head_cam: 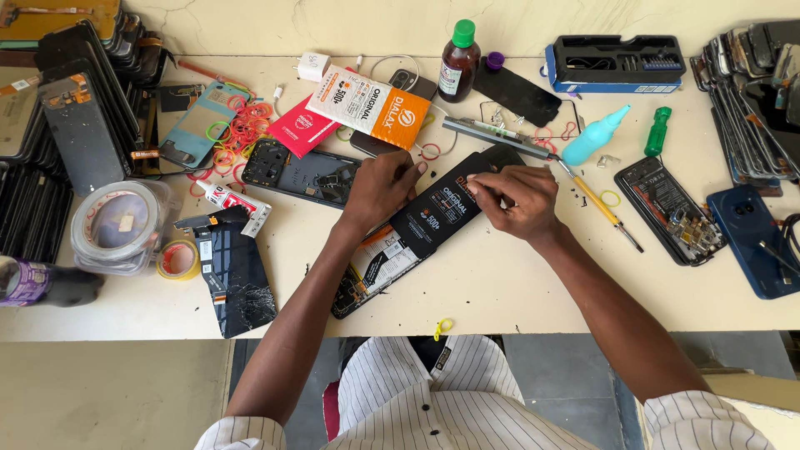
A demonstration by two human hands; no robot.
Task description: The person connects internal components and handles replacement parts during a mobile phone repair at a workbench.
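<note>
An opened phone (392,254) lies tilted on the white table (517,283) with a long black battery (446,208) seated in its body. My left hand (379,187) presses on the upper left edge of the battery. My right hand (512,196) pinches the battery's top right corner with thumb and fingers. Both forearms reach in from the bottom of the view.
A cracked black screen (237,279), tape rolls (125,221), a glue tube (233,200) and a phone frame (304,171) lie left. A yellow tool (600,204), teal bottle (593,137), green screwdriver (657,131), brown bottle (458,62), open phones (675,208) and stacked screens (754,92) lie right.
</note>
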